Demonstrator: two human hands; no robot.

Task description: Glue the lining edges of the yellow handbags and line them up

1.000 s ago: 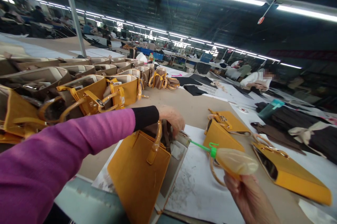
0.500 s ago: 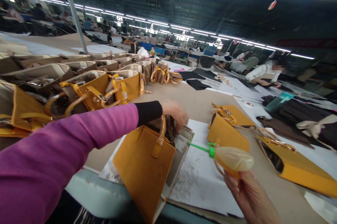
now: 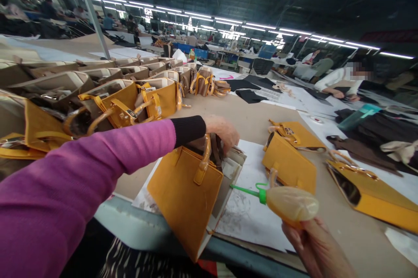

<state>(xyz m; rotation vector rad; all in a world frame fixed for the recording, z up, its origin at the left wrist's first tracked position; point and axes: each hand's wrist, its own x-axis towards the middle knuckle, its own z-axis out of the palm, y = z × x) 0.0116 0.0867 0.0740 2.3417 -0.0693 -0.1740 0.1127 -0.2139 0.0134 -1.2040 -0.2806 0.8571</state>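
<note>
A yellow handbag [image 3: 186, 195] lies tilted at the table's front edge, its open side facing right. My left hand [image 3: 225, 132] reaches over its top, fingers bent down on the dark lining by the opening; the fingertips are partly hidden. In my right hand [image 3: 310, 234] is a squeeze bottle [image 3: 290, 203] of yellowish liquid with a green cap. Its thin green nozzle points left, and the tip is at the bag's pale inner edge. White paper [image 3: 251, 221], smudged with dark marks, lies under the bag.
Rows of yellow and brown bags [image 3: 127, 99] stand at the left. More yellow bags [image 3: 289, 160] lie at the right, near a teal bottle [image 3: 361, 116] and dark cloth. A person [image 3: 342, 78] leans over the table at the back right.
The view has shifted slightly. The nozzle tip has moved down along the bag's inner edge. My left hand stays at the bag's opening.
</note>
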